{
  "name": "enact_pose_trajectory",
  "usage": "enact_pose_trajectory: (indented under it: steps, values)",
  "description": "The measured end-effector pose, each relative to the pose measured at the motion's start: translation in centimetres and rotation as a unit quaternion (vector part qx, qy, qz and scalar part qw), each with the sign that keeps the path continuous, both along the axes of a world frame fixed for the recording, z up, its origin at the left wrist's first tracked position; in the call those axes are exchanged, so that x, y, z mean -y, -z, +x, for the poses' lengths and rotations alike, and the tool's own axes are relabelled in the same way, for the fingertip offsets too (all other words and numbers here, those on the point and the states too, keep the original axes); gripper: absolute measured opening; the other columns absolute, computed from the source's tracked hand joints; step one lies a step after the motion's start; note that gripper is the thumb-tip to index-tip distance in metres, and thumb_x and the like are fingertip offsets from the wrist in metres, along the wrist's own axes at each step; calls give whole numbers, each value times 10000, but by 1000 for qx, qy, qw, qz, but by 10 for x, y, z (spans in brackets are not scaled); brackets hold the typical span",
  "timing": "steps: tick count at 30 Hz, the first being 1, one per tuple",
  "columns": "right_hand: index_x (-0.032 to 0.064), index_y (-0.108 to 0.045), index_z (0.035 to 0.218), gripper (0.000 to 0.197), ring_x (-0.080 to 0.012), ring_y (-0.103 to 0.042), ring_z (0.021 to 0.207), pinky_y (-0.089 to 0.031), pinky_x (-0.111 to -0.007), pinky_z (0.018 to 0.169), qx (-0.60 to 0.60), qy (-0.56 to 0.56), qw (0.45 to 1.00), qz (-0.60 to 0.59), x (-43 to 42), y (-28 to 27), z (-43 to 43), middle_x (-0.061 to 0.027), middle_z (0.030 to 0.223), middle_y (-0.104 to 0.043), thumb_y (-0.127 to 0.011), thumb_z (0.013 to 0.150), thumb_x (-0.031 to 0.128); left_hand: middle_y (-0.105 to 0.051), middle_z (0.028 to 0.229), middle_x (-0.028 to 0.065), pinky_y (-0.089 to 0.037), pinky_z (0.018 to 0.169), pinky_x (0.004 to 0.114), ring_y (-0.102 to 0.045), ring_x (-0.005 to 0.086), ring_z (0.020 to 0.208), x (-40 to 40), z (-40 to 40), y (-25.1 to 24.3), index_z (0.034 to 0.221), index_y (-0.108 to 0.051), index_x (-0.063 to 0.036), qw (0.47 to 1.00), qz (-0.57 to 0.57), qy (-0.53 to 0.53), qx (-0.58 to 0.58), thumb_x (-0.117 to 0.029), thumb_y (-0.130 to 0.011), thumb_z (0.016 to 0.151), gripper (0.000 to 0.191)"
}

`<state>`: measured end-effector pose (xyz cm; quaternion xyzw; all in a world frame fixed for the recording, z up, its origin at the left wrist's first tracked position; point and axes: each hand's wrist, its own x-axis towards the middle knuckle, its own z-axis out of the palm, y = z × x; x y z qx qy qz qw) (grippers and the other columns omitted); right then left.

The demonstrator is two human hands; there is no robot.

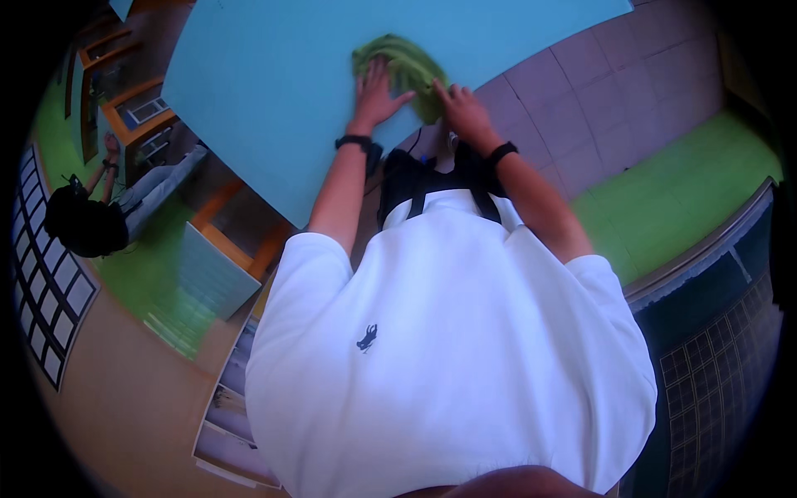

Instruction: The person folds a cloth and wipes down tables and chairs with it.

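Observation:
A crumpled green cloth [398, 53] lies on the light blue tabletop [268, 93], its right end at the table's near edge. My left hand [375, 103] rests palm down on the cloth's left part, thumb spread to the right. At the right end, my right hand [464, 112] has the cloth's border between its fingers, just beside the table edge. The cloth is slightly blurred. Dark bands circle both wrists.
To the left, another person [87, 218] in a dark top stands by wooden-framed furniture [134, 115]. A board with framed panels [230, 404] is at lower left. Pinkish floor tiles [579, 93] and a green strip [679, 193] lie to the right, alongside a dark green board [703, 299].

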<state>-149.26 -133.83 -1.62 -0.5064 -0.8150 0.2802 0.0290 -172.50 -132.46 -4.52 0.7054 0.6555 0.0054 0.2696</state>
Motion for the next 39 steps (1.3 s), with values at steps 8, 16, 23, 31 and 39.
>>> enact_pose_trajectory:
  steps: [8,16,23,31,39]
  values:
    - [257,-347,1431,604,-305,-600,859,-500,-409,742,-20,-164,985,50,21,-5,1,-138,959,-558,-481,863,100,-65,1559,180,-100,1115,570,-32,332,1444,34,-15,-14,1445,-250,-10,992,-44,-103,-52,-670,-630,725,1048]
    - [324,-402,1392,590,-325,-598,915,-505,-410,777,-30,-51,997,-54,-10,-16,71,-146,995,-575,-462,857,82,-93,1547,201,-105,1095,625,-29,361,1438,-11,62,-5,1429,-305,-35,997,18,-73,-22,-602,-684,706,995]
    - [335,-405,1399,540,-324,-624,820,-520,-410,689,41,-4,998,-55,-35,-16,118,-144,996,-583,-456,916,99,-131,1543,182,-109,1088,642,-41,359,1438,-69,129,-1,1412,-335,-51,1000,-4,-19,-6,-472,-706,701,906]
    - [338,-425,1379,577,-318,-627,759,-509,-407,653,37,52,997,-51,-83,-37,175,-125,891,-572,-512,848,130,-125,1542,189,-58,1101,632,-29,366,1437,-150,219,4,1433,-297,-41,1000,-6,16,9,-403,-659,729,870]
    - [205,-614,1204,439,-320,-585,774,-485,-437,669,36,18,999,-10,-148,-30,242,-130,846,-560,-497,810,49,-166,1537,186,-81,1135,552,-94,346,1438,-217,345,15,1420,-331,-29,995,85,40,26,-216,-577,733,754]
